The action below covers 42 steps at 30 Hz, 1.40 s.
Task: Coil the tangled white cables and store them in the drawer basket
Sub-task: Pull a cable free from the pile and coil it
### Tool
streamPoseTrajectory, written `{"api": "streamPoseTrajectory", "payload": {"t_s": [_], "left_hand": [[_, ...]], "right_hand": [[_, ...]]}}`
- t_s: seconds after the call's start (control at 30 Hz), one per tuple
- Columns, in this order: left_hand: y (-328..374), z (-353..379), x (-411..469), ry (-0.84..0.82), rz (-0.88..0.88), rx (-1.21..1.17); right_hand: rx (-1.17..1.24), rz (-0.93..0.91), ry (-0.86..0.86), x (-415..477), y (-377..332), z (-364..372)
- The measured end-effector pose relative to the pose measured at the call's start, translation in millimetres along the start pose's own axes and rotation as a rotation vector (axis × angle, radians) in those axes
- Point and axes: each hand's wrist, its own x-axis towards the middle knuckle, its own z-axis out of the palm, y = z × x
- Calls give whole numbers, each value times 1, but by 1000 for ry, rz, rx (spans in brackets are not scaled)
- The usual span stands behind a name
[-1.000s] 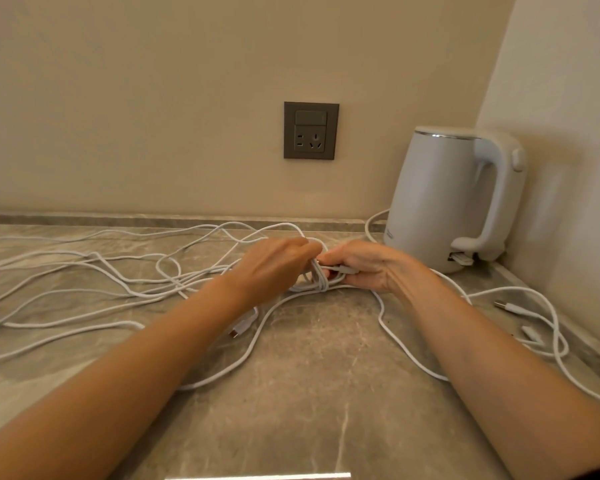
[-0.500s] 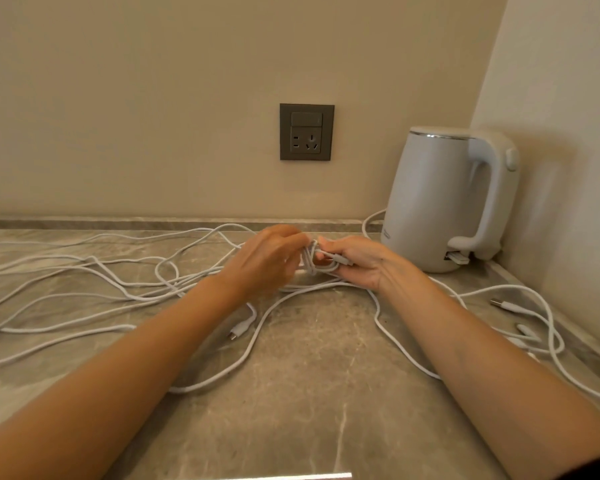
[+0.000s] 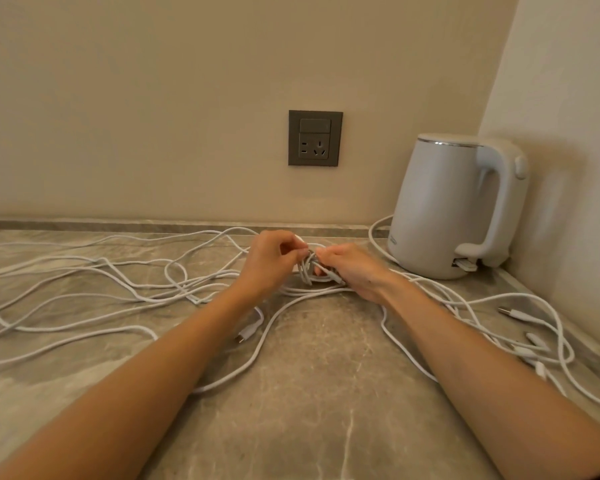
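Long white cables [image 3: 94,282] sprawl in tangled loops over the grey stone counter [image 3: 312,410]. Between my hands sits a tight knot of cable [image 3: 309,268], lifted slightly off the counter. My left hand [image 3: 269,263] pinches a strand at the top of the knot with fingertips and thumb. My right hand [image 3: 352,268] grips the knot from the right, fingers curled round its strands. More loops and several plug ends [image 3: 513,313] lie to the right. One plug end [image 3: 245,336] lies under my left forearm. No drawer basket is in view.
A white electric kettle [image 3: 447,209] stands at the back right corner, its cord curving behind it. A grey wall socket [image 3: 315,138] is on the back wall. The side wall closes off the right.
Both hands have shifted a little farther back on the counter with the knot. My left fingers now pinch at the knot's top instead of covering it.
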Motion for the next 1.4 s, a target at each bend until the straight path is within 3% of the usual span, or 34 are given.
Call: {"api": "streamPoseTrajectory", "payload": {"t_s": [0.1,0.33,0.53,0.83,0.93,1.07,1.2,1.4], "left_hand": [[-2,0,1,-22,-16,-20],[1,-3,-3,-146,166,179],[2,-2,-7,-103,232,295],[10,6,-8,-161,338,472],[2,7,-9,-120,349,414],[-4,8,-9,-66,257,287],[1,12,-7,38,30,107],[2,10,0,49,-229,-121]], "right_hand": [[-13,-7,-12,-1,1,0],[-24,0,-10,-3,2,3],[-102,41,77,-3,-2,7],[-92,20,68,-5,-2,8],[-87,-8,75,-6,0,10],[-27,-16,96,-5,2,13],[-61,-18,110,-4,4,14],[26,-37,127,-4,4,12]]}}
